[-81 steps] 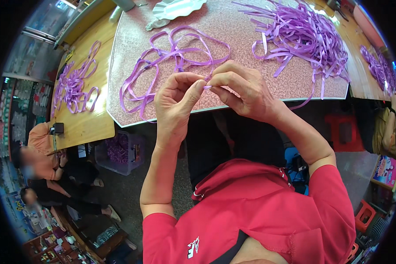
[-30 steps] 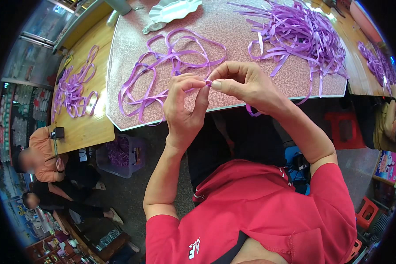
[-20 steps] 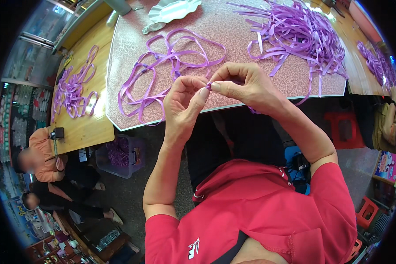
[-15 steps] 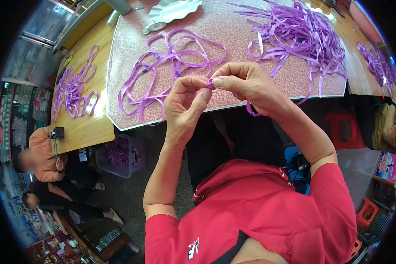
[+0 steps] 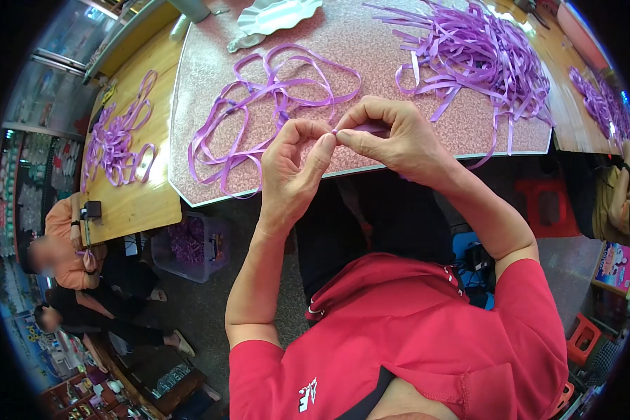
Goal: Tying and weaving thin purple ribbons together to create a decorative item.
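Both of my hands meet above the near edge of the table, thumbs and forefingers pinched on a small bit of purple ribbon [image 5: 334, 131]. My left hand [image 5: 292, 168] closes on it from the left, my right hand [image 5: 392, 140] from the right. Most of the ribbon between the fingertips is hidden. Just beyond my left hand lie loose loops of purple ribbon [image 5: 245, 103] with a few darker knots. A large heap of cut purple ribbons [image 5: 483, 56] spreads beyond my right hand, some strands hanging over the table's edge.
A white scalloped tray [image 5: 280, 15] stands at the back of the pink-topped table [image 5: 378, 77]. More ribbon [image 5: 115, 143] lies on the wooden table at left, where a person in orange [image 5: 66, 238] works. Below are a clear bin [image 5: 192, 248] and a red stool [image 5: 547, 208].
My fingertips have drawn closer over the ribbon, so less of it shows between them. My right hand has tilted slightly. The person in orange has moved their hands.
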Demonstrator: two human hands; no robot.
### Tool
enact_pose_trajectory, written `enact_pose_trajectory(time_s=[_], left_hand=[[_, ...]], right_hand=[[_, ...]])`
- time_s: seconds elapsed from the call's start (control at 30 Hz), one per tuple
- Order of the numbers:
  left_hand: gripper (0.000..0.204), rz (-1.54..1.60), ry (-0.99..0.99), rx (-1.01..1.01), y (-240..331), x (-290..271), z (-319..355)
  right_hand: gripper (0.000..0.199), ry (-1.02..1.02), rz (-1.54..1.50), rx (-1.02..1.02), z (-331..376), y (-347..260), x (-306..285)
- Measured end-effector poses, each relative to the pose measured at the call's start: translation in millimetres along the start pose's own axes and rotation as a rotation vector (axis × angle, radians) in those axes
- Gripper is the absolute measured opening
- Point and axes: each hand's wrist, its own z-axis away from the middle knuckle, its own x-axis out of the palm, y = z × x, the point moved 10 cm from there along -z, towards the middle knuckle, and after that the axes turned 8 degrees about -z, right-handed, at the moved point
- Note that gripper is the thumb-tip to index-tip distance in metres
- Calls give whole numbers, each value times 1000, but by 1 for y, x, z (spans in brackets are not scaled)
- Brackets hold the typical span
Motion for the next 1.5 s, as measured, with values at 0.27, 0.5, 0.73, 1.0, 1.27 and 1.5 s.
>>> enact_pose_trajectory(time_s=[0.27, 0.5, 0.73, 1.0, 1.27, 1.5], left_hand=[[15, 30, 21, -17, -3, -1, 3], [13, 27, 18, 107, 1, 3, 5], [12, -164, 59, 252, 10, 5, 4], [11, -268, 103, 309, 17, 8, 7], [12, -298, 89, 334, 17, 10, 7], [16, -350, 94, 355, 14, 4, 9]], right_hand=[[19, -6, 17, -1, 5, -2, -2], [18, -45, 28, 14, 9, -9, -6], [16, -25, 116, -22, 10, -12, -7], [16, 0, 186, -31, 13, -15, -9], [14, 8, 199, -124, 14, -16, -9], [16, -67, 29, 81, 14, -9, -4]])
